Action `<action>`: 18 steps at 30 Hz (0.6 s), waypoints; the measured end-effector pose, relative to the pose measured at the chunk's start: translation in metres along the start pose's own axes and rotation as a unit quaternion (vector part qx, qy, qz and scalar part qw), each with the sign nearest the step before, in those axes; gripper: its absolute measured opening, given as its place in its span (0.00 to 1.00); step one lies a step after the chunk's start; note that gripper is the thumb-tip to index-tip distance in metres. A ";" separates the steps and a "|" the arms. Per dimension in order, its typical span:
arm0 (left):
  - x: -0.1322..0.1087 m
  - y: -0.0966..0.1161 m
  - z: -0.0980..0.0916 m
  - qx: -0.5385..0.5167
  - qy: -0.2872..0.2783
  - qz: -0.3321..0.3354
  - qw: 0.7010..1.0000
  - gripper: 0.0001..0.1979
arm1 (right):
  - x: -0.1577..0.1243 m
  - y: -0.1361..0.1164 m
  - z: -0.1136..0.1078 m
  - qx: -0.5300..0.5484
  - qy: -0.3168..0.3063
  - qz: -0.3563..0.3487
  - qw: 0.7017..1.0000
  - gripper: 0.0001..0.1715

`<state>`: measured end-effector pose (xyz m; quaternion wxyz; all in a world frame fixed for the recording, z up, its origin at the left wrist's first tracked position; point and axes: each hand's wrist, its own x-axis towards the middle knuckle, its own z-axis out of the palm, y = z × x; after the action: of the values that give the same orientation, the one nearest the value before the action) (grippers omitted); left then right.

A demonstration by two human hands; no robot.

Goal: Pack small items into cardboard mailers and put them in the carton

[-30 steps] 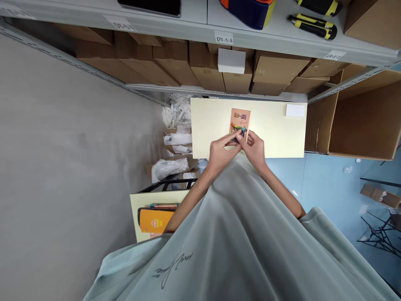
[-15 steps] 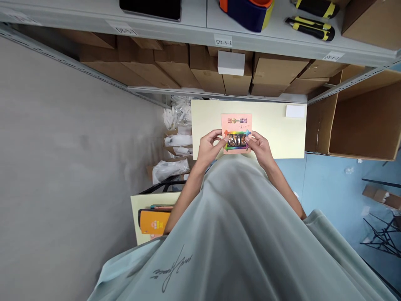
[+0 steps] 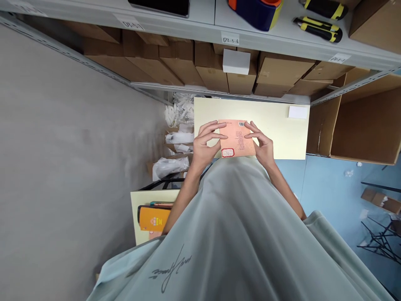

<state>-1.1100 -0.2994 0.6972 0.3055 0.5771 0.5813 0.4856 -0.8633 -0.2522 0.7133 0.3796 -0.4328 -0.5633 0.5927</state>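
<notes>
A small pink book [image 3: 237,140] is held up between both hands, its back cover facing me, with a barcode near the top edge and a red-bordered sticker at the lower left. My left hand [image 3: 204,144] grips its left edge, fingers curled onto the cover. My right hand [image 3: 262,144] grips the right edge the same way. Both hands hover over a pale yellow table [image 3: 282,133] in front of my body.
Grey shelving [image 3: 219,35] ahead holds brown cardboard boxes [image 3: 175,62], a white box [image 3: 236,61], a tape dispenser [image 3: 255,10] and yellow-black knives [image 3: 316,27]. An open carton [image 3: 360,121] stands right. Plastic bags [image 3: 175,138] lie left. An orange book [image 3: 153,218] rests on a lower yellow surface.
The book has been turned over: the colourful front cover faced me before, now the plain back with barcode and sticker faces me. Both hands shifted to its side edges.
</notes>
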 end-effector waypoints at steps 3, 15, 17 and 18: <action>-0.002 0.001 -0.001 -0.026 0.008 -0.013 1.000 0.07 | -0.002 -0.007 0.003 -0.009 0.005 0.000 1.000 0.19; -0.016 -0.001 -0.005 -0.118 0.004 -0.161 0.980 0.27 | -0.010 -0.008 0.007 -0.017 0.070 0.084 0.994 0.36; -0.016 0.000 -0.010 -0.125 -0.019 -0.177 0.976 0.28 | -0.012 -0.009 0.007 -0.016 0.078 0.076 0.994 0.30; -0.017 0.000 -0.011 -0.132 -0.025 -0.183 0.974 0.28 | -0.013 -0.009 0.007 -0.015 0.083 0.073 0.994 0.28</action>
<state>-1.1175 -0.3181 0.6975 0.4771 0.4278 0.6002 0.4788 -0.8660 -0.2658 0.7237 0.3739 -0.5259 -0.5056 0.5728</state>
